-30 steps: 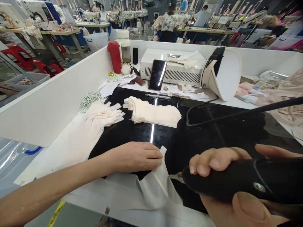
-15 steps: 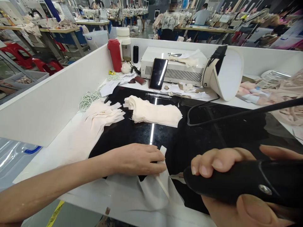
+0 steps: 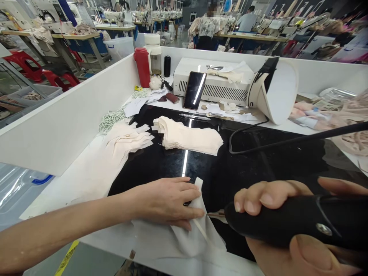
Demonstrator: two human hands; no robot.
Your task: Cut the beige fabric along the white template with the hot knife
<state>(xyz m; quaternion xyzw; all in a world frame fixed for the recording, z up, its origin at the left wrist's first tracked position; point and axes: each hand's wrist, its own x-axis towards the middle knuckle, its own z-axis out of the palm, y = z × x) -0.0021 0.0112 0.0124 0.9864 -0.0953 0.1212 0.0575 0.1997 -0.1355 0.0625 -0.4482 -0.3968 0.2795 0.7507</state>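
Observation:
My left hand (image 3: pixel 172 200) lies flat with its fingers spread, pressing on a thin pale fabric piece (image 3: pixel 198 226) at the near edge of the black glossy work surface (image 3: pixel 195 165). A narrow light strip (image 3: pixel 199 184) of that fabric runs up beyond my fingertips. In my right hand (image 3: pixel 273 199) is a black power hand tool (image 3: pixel 287 218) with a thin metal tip (image 3: pixel 217 215). My fingers wrap round its body, and the tip points left, at the fabric's edge close to my left fingertips. Whether the tip touches the fabric, I cannot tell.
Beyond my hands lie a stack of cream fabric pieces (image 3: pixel 189 135) and a second pile (image 3: pixel 115 149) to the left. A black cable (image 3: pixel 287 143) crosses the right side. Farther back stand a phone (image 3: pixel 194 90), a white vented box (image 3: pixel 224 90), a white cone (image 3: pixel 280 96) and a red bottle (image 3: pixel 142 68).
My left fingers have spread and moved slightly nearer and right along the fabric. The tool stays in my right hand, its tip now sharper in view beside the fabric's edge.

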